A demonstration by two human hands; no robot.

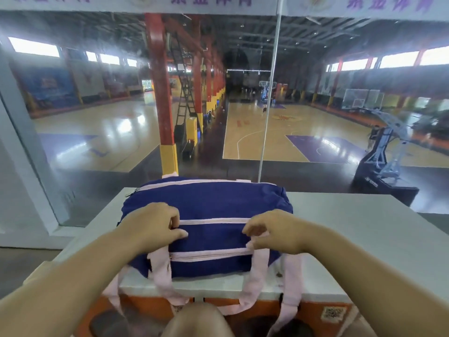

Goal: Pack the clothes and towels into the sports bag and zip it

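Observation:
A dark blue sports bag [213,203] with pink zips and pink straps lies on a white ledge [352,222] in front of me. Its three pink zip lines look closed. My left hand [155,227] pinches the bag at the left end of the middle zip [213,220], thumb and fingers curled together. At the right end of that zip, my right hand [274,231] has curled fingers pinching the bag by the pink strap. The pink straps [252,280] hang over the ledge's front edge. No loose clothes or towels are in sight.
A glass wall [267,117] stands right behind the ledge, with a basketball hall beyond it. An orange panel [311,312] runs below the ledge's front edge. My knee [199,322] is at the bottom centre.

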